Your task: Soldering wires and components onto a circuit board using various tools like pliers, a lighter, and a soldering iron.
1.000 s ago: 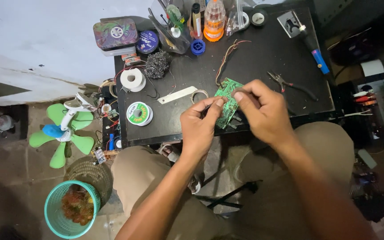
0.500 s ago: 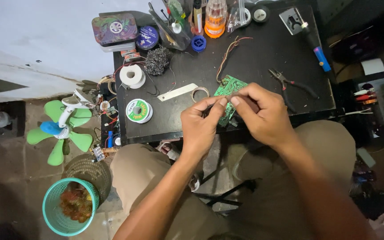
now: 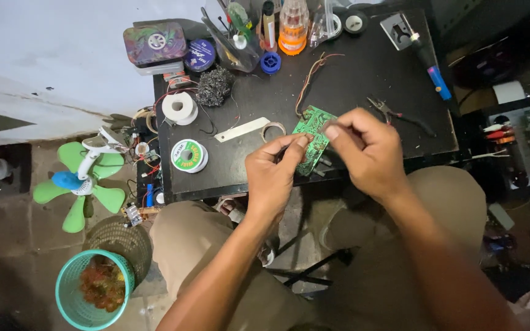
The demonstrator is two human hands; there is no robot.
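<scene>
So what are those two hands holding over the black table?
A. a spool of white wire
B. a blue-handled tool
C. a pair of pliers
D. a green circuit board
D: both the left hand and the right hand have their fingers on the green circuit board, while the pliers, white spool and blue-handled tool lie untouched on the table.

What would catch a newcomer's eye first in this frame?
Probably the green circuit board, held over the near edge of the black worktable between the left hand and the right hand. Next, off to the left on the floor, the green fan blades and, nearer the camera, the teal basket. On the table's left sit a solder spool and a white tape roll.
</scene>
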